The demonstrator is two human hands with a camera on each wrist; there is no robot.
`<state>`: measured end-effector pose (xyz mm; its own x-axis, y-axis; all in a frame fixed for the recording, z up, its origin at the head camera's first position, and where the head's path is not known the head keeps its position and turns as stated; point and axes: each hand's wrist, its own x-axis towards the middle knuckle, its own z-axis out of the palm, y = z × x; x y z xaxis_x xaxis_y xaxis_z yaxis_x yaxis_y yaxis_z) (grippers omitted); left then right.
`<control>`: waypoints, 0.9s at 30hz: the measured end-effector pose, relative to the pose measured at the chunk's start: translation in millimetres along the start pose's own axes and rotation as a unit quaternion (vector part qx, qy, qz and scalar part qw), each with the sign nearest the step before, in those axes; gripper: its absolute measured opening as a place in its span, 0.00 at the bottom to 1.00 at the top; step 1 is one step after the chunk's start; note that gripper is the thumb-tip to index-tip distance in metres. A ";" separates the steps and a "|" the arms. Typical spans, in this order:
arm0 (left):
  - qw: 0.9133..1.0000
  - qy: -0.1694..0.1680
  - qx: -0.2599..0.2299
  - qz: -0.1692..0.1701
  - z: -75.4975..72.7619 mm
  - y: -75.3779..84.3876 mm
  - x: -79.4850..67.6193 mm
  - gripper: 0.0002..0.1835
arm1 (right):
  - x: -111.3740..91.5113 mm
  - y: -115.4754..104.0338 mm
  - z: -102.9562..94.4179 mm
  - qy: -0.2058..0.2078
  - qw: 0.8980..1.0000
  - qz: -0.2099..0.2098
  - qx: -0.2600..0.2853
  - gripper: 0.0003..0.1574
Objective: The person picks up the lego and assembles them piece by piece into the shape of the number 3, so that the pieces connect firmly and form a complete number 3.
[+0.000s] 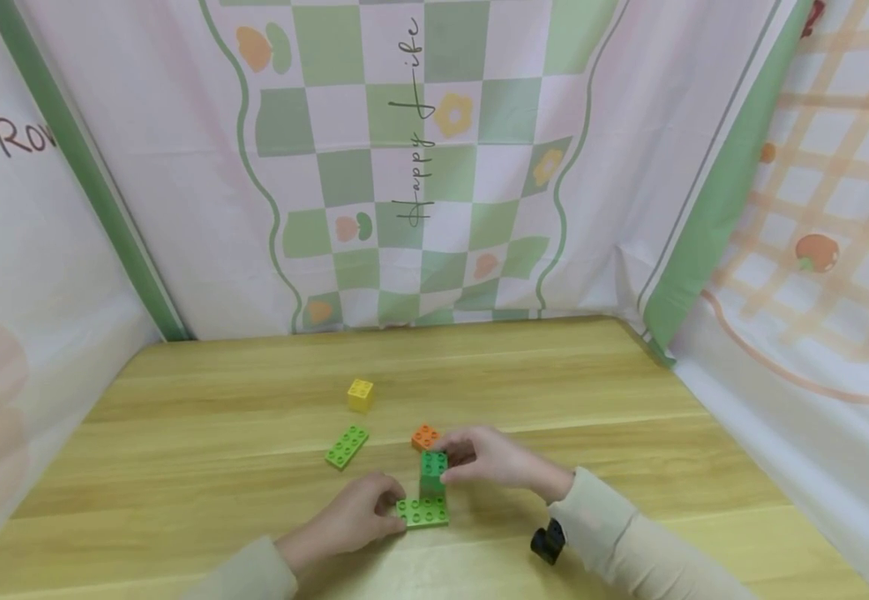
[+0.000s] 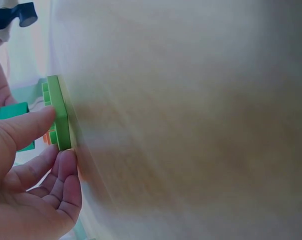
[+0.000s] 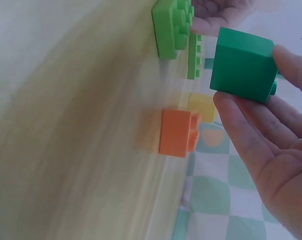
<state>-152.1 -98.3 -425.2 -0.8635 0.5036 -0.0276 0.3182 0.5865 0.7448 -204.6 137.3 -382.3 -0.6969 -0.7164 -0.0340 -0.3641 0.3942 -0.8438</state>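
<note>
Thumb and fingers of my left hand [image 1: 352, 514] pinch the left end of a flat light green brick [image 1: 428, 513], which lies studs up on the wooden table. My right hand [image 1: 490, 458] holds a dark green block [image 1: 434, 472] between thumb and fingertips. In the right wrist view this dark green block [image 3: 243, 65] is raised off the table, its studs facing away from the tabletop. An orange brick [image 1: 425, 437] sits just behind it, near the right fingertips. From the left wrist, the flat brick [image 2: 60, 112] shows its long side edge, with the thumb over its studs.
A second flat light green brick [image 1: 347, 447] lies at an angle to the left, and a yellow block [image 1: 361, 395] stands farther back. The wooden table [image 1: 179, 433] ends at patterned cloth [image 1: 404, 167] behind. A black wrist camera [image 1: 548, 542] hangs by the right sleeve.
</note>
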 end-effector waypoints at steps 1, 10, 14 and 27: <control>1.000 0.000 0.000 0.000 -0.2 0.3 -0.1 0.16 | -0.5 -0.2 0.9 -0.004 1.000 0.000 0.002 0.22; 1.000 -0.001 0.003 0.004 -1.2 2.1 -1.1 0.16 | -3.9 0.0 5.9 -0.034 0.999 0.002 -0.006 0.22; 1.000 0.001 0.002 0.007 -1.2 2.5 -1.3 0.16 | -4.3 1.8 7.9 -0.046 0.999 -0.008 -0.006 0.22; 1.000 0.004 0.002 -0.002 -0.5 1.8 -0.4 0.16 | -5.8 -0.3 8.6 -0.072 0.997 -0.032 -0.015 0.20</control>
<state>-151.4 -97.8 -423.5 -0.8675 0.4968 -0.0253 0.3163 0.5902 0.7427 -195.1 136.5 -386.4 -0.5758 -0.8155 -0.0592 -0.4249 0.3602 -0.8305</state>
